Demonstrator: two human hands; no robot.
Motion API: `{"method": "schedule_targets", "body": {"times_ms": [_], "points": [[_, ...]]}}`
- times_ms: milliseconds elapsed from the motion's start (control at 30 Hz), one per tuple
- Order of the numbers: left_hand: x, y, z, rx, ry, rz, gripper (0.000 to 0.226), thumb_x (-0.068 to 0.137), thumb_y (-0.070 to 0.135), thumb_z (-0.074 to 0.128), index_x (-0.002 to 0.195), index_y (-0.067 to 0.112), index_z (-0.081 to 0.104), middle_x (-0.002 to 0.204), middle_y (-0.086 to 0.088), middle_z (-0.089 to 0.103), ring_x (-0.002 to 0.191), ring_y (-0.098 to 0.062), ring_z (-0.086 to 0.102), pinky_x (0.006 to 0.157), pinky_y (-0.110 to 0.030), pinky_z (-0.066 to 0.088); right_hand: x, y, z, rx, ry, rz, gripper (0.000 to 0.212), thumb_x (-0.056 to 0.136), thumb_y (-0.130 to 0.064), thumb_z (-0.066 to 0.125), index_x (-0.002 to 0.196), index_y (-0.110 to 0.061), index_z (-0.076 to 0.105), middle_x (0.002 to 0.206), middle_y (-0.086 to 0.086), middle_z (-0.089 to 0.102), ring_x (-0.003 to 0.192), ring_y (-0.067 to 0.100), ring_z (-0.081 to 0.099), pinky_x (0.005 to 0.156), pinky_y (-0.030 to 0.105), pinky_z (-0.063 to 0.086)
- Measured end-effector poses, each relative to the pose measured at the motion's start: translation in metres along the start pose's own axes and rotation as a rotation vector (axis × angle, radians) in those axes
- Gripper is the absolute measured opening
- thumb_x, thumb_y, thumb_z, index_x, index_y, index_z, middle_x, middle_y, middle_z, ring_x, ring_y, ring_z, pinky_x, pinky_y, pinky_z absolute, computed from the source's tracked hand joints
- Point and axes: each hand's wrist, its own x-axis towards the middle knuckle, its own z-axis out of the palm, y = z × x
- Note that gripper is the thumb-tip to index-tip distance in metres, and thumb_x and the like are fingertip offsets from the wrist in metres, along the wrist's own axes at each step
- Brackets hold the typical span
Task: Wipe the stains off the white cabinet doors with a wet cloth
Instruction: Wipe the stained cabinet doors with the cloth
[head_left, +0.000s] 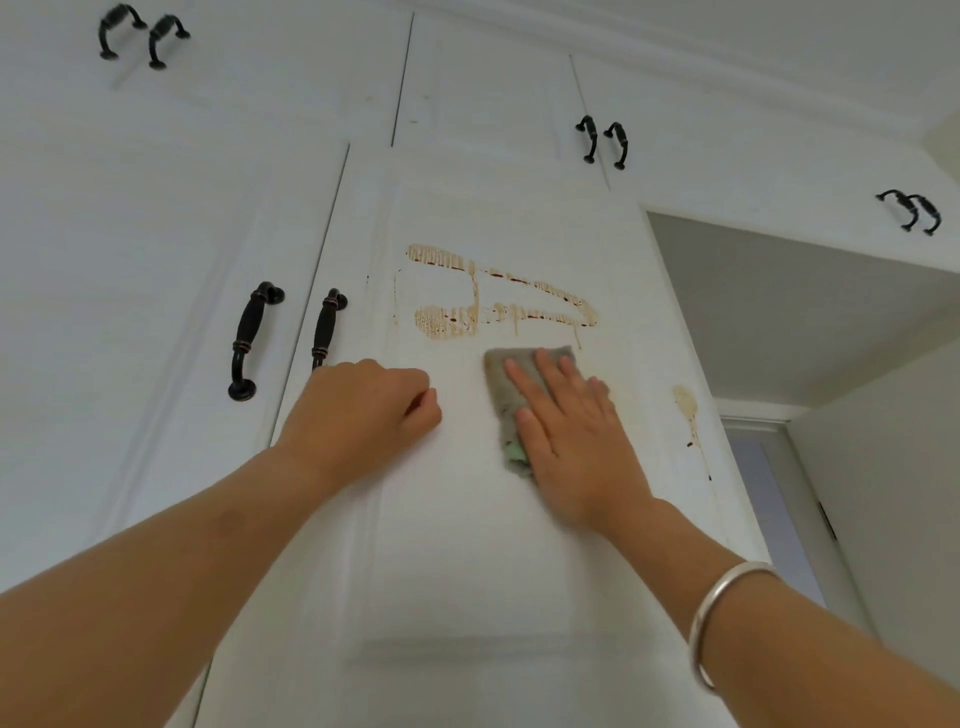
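A tall white cabinet door fills the middle of the view. Brown dripping stains form a looping smear across its upper panel, and a smaller brown stain runs down near its right edge. My right hand lies flat, pressing a grey-green cloth against the door just below the large smear. My left hand rests on the door to the left, fingers curled into a loose fist, holding nothing.
Dark metal handles sit on this door's left edge and on the neighbouring door. More white doors with dark handles are above. An open recess and a doorway lie to the right.
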Motion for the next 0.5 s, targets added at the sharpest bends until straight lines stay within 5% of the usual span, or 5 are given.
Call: {"method": "schedule_targets", "body": {"times_ms": [400, 500], "points": [[0.018, -0.003, 0.020, -0.074, 0.039, 0.061, 0.039, 0.088, 0.029, 0.042, 0.056, 0.016, 0.026, 0.047, 0.001, 0.027, 0.047, -0.018, 0.025, 0.048, -0.029, 0.021, 0.117, 0.024, -0.011, -0.031, 0.023, 0.366, 0.055, 0.102, -0.043, 0.009, 0.154, -0.031, -0.003, 0.163, 0.004, -0.004, 0.149, 0.026, -0.007, 0.120, 0.049, -0.003], [0.021, -0.009, 0.020, -0.098, 0.031, 0.096, 0.041, 0.088, 0.031, 0.045, 0.056, 0.015, 0.026, 0.047, 0.000, 0.028, 0.046, -0.018, 0.024, 0.048, -0.029, 0.021, 0.149, -0.006, -0.008, -0.025, 0.017, 0.285, 0.053, 0.103, -0.041, 0.010, 0.154, -0.034, -0.003, 0.163, -0.001, -0.006, 0.149, 0.022, -0.010, 0.120, 0.047, -0.007]]}}
